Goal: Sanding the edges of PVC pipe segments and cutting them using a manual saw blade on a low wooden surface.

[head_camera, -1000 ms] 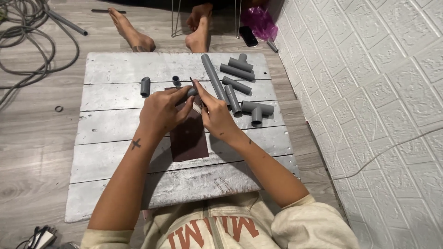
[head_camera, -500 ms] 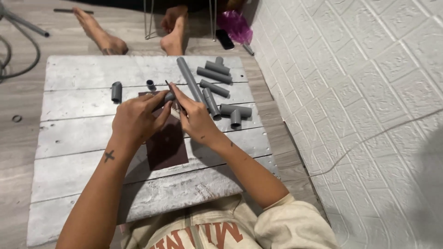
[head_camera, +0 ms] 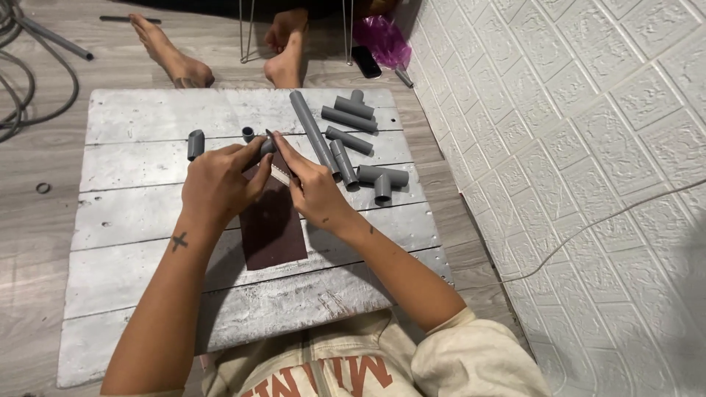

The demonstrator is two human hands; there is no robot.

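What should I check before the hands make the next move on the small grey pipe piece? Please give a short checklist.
1. Left hand holds the small grey pipe piece: ok.
2. Right hand grips the thin tool: ok, kind of tool cannot tell.
3. Brown sandpaper sheet lies flat under the hands: ok.
4. Long grey pipe is apart from the hands: ok.
5. Tool tip touching the piece: cannot tell.

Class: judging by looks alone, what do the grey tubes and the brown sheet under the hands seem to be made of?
Grey tubes: probably rigid plastic pipe, matte and uniformly grey, with clean-cut hollow ends and matching moulded T-pieces.
Brown sheet: likely sandpaper, thin, flat, dull reddish-brown, no shine; its grain is too fine to confirm.
Board beneath: wooden planks, whitish worn paint, visible seams.
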